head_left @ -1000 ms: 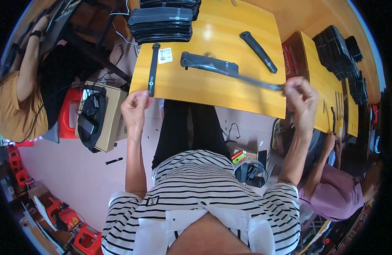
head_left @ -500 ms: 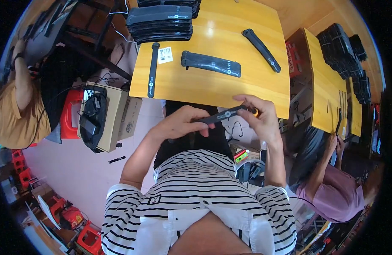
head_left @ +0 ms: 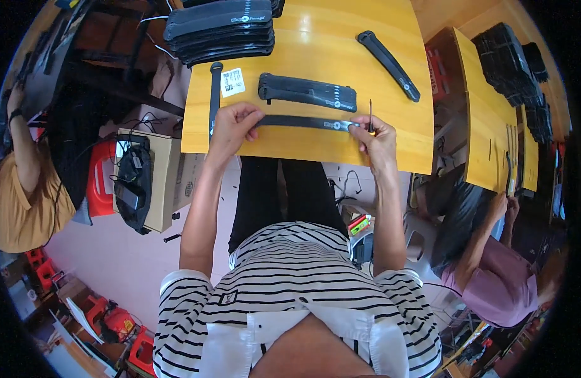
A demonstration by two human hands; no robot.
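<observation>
White label [head_left: 232,82] beside black strap [head_left: 303,122]

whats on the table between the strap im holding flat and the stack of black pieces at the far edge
In the head view, a shorter, wider black piece and a small white label lie between the strap and the stack.

Short-sleeved shirt [head_left: 296,296], white with narrow black horizontal stripes, filling the view from 5 to 7 o'clock; sleeves end above the elbows, hems striped like the body; a plain white panel across the chest near 6 o'clock, dotted with a few small dark marks; a small dark-outlined patch on the left chest, toward 7 o'clock; black trousers [head_left: 284,195] at centre, both legs running up toward 12 o'clock; forearms bare; left hand [head_left: 230,126] and right hand [head_left: 375,135] ungloved, no watch, band or ring visible at either wrist.
</observation>
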